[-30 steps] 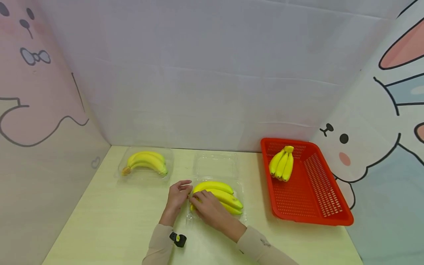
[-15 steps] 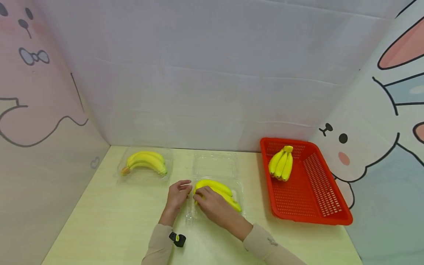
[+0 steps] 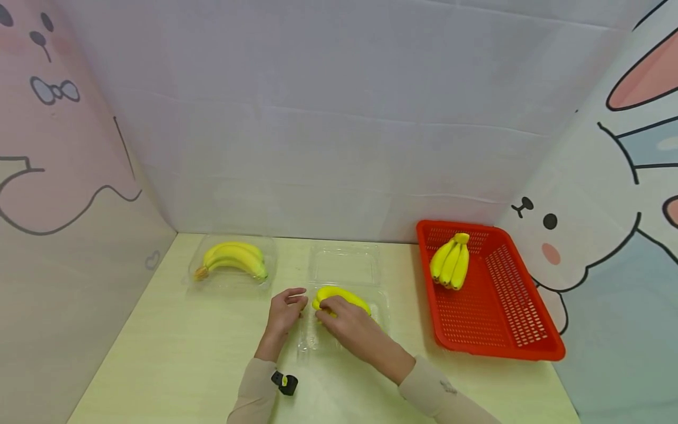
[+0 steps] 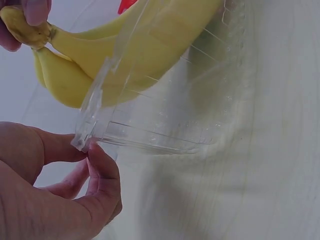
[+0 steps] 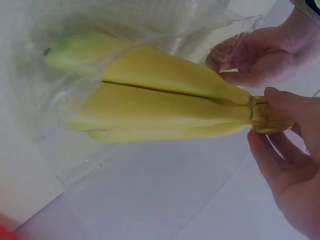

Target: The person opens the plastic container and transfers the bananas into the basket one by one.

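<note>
A bunch of yellow bananas [image 3: 341,293] is partly inside a clear plastic clamshell box [image 3: 309,341] in the middle of the table. My right hand [image 3: 352,330] pinches the bunch by its brown stem [image 5: 265,115], between thumb and fingers in the right wrist view. At the box's left edge, my left hand [image 3: 284,313] pinches the plastic rim [image 4: 87,135] with thumb and index finger. The stem end is raised past the rim in the left wrist view. The box's lid [image 3: 344,265] lies open behind it. My right hand covers part of the bunch in the head view.
Another clear plastic box [image 3: 272,247] with a banana bunch [image 3: 233,256] in it stands at the back left. On the right sits a red plastic basket [image 3: 498,347] holding a small banana bunch [image 3: 450,262]. Printed cloth walls [image 3: 328,147] enclose the table's back and sides.
My right hand has moved slightly right and away from my left hand, and the bananas have shifted and tilted with it. My left hand has stayed at the box's edge.
</note>
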A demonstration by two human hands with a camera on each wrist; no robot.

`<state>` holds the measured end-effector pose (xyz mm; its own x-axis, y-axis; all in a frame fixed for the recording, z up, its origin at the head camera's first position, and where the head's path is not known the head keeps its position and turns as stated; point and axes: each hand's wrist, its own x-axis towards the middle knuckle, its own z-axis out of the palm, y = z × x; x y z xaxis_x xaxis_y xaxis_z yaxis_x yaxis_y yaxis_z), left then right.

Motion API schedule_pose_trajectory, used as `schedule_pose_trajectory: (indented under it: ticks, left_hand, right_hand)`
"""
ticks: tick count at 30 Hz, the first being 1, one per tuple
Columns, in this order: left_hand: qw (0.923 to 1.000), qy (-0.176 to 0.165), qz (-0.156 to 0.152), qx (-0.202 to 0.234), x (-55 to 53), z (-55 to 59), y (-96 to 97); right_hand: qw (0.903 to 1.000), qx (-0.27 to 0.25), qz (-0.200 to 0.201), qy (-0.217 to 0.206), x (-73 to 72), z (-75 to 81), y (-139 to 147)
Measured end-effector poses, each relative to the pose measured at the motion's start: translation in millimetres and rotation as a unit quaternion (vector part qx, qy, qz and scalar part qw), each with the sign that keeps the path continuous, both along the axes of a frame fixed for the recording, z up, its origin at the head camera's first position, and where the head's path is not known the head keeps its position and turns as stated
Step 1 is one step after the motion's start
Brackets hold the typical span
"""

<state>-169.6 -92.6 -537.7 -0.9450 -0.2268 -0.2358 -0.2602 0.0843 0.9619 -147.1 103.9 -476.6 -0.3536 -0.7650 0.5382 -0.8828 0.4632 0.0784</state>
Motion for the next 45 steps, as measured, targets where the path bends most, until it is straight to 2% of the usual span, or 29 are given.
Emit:
schedule_pose_trajectory:
  ticks: [7, 13, 21, 26, 30, 33, 45]
  left_hand:
    - [1.0, 0.008, 0.001, 0.003, 0.5, 0.3, 0.7]
    - [0.9999, 0.011, 0.004, 0.001, 0.0, 0.5, 1.0]
    - [0.9999, 0.007, 0.008, -0.004, 0.2, 2.2, 3.0]
    - [0.9998, 0.011, 0.014, -0.003, 0.4, 3.2, 3.7]
    - [0.9998, 0.011, 0.014, -0.001, -0.3, 2.9, 3.4]
    - [0.9999, 0.011, 0.013, 0.0, -0.7, 2.9, 3.7]
    - [0.9998, 0.021, 0.005, -0.001, 0.5, 3.4, 5.7]
  right_hand:
    - [1.0, 0.006, -0.007, 0.0, 0.0, 10.9, 10]
    - [0.9994, -0.002, -0.025, -0.022, 0.2, 18.2, 19]
    - [0.9944, -0.05, -0.04, -0.084, -1.3, 18.6, 35]
    - [0.9915, -0.093, -0.021, -0.089, -6.1, 13.5, 43]
    - [0.9872, -0.131, 0.002, -0.091, -9.5, 11.6, 50]
    - [0.9825, -0.153, 0.004, -0.106, -11.2, 11.0, 55]
    - [0.9648, -0.222, -0.037, -0.136, -12.1, 11.3, 71]
